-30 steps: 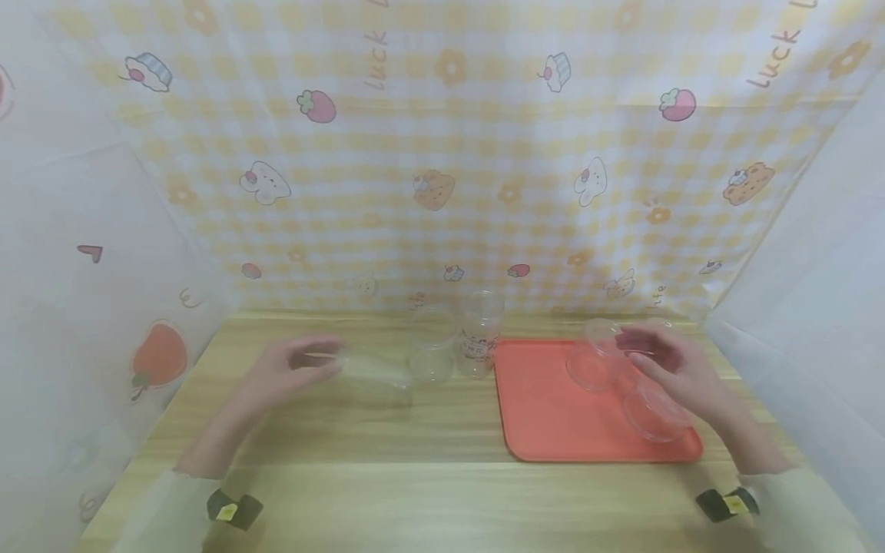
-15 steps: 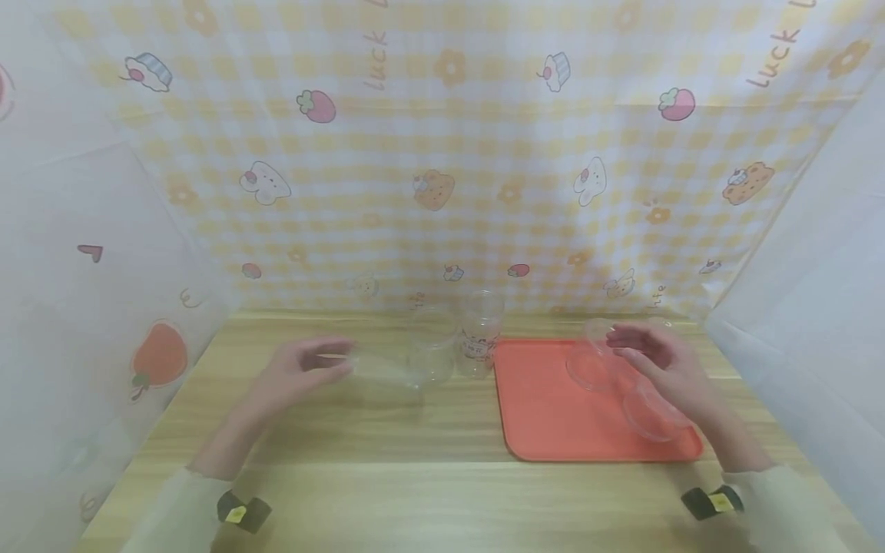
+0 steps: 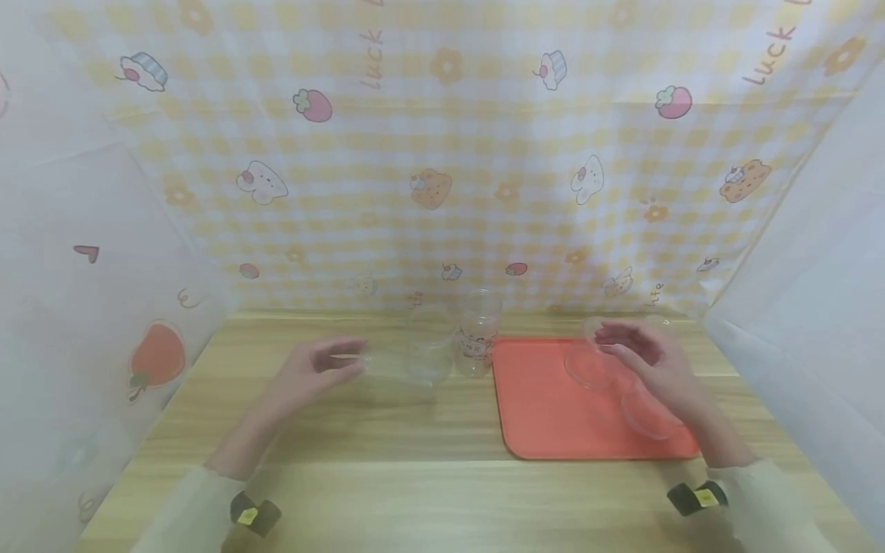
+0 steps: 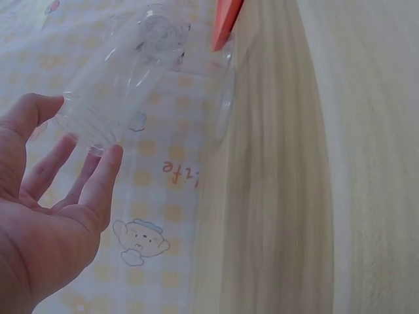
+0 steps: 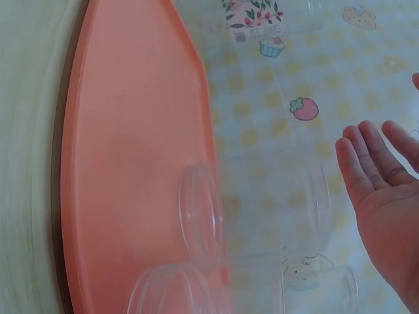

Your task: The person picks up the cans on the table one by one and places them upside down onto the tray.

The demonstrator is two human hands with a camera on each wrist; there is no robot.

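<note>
My left hand pinches one end of a clear plastic jar between thumb and fingertips. The jar is tilted on its side, pointing right, and in the head view its far end overlaps a clear upright jar. Beside that one stands another upright jar with printed writing. My right hand hovers over the right part of the orange tray, fingers extended and holding nothing. Below it on the tray stand two clear jars, a farther jar and a nearer jar, the latter partly covered by the hand.
The wooden table runs toward me in front of the tray. Behind it hangs a yellow-checked cloth, and white cloth closes off both sides. A floral label shows on a jar in the right wrist view.
My left hand has moved right with the tilted jar, bringing its end to the unprinted upright jar. My right hand has drifted slightly left above the tray.
</note>
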